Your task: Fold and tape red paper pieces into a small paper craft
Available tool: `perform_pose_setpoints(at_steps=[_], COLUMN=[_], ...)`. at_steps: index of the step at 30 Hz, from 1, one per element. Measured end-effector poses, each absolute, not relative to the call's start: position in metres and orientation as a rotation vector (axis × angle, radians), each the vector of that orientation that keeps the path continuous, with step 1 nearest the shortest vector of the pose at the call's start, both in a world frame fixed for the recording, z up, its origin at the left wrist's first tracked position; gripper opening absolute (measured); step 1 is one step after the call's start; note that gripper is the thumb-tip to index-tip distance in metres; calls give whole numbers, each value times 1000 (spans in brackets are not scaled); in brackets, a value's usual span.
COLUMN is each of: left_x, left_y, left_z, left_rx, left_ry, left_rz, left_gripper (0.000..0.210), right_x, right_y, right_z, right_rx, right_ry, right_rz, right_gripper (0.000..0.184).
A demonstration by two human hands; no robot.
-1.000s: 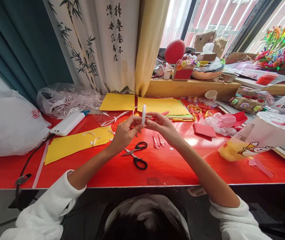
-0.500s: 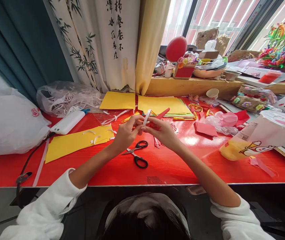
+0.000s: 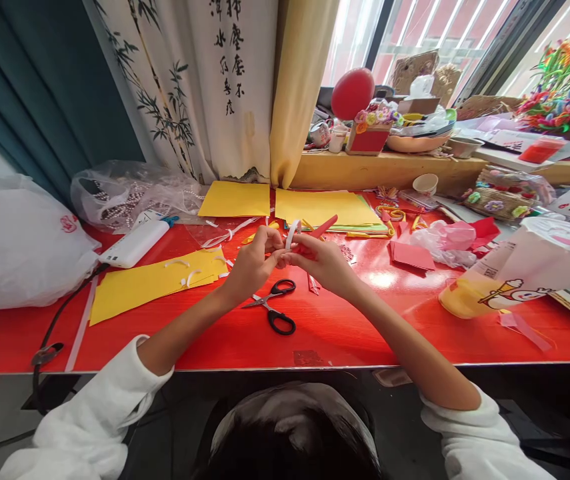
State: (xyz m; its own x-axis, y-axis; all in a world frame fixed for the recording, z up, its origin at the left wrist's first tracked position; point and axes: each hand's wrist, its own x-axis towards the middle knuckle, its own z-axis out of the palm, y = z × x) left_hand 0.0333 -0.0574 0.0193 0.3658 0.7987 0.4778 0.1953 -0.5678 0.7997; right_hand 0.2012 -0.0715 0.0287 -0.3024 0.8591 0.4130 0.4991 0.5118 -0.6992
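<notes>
Above the red table, my left hand [image 3: 253,261] and my right hand [image 3: 325,261] meet fingertip to fingertip, both pinched closed. Between them a narrow white strip [image 3: 292,233], possibly double-sided tape or paper, curves upward in an arc. A red pointed piece [image 3: 325,225], perhaps folded paper, sticks out past my right fingers; its lower end is hidden by the hand. Just below the hands lie black-handled scissors [image 3: 281,308], blades parted and pointing left. Yellow paper strips [image 3: 149,287] with white curled bits on them rest left of my left hand.
Yellow sheets [image 3: 325,208] are stacked behind the hands. A white power bank [image 3: 135,245] and a plastic bag [image 3: 25,247] stand at left. Toward the right are red paper squares [image 3: 411,256] and a drink cup [image 3: 495,280]. The table's front edge runs below.
Both hands keep nearly the same place and grip. The white strip's arc has shifted slightly; the whole view has moved a little.
</notes>
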Motion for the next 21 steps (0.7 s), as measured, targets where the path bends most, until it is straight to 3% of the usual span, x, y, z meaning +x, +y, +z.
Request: perform_pose_setpoints(at_steps=[4,8,11,21], left_x=[33,31,30,29], left_y=[-57,-56,-55,-54], left_z=[22,26,29,24], left_rx=[2061,2243,2308,2012], left_ry=[867,932,948,851], left_rz=[1213,1263,1282,1342], left_gripper=[24,6,9,17], right_x=[203,204,204,204], right_y=[-70,-69,-69,-68], right_z=[28,28,29,29], right_rx=[-1054,-1040,-1038,-1101], right_ry=[-1962,-2022,-2052,-1759], right_rz=[625,599,623,637], right_gripper=[28,27,24,19])
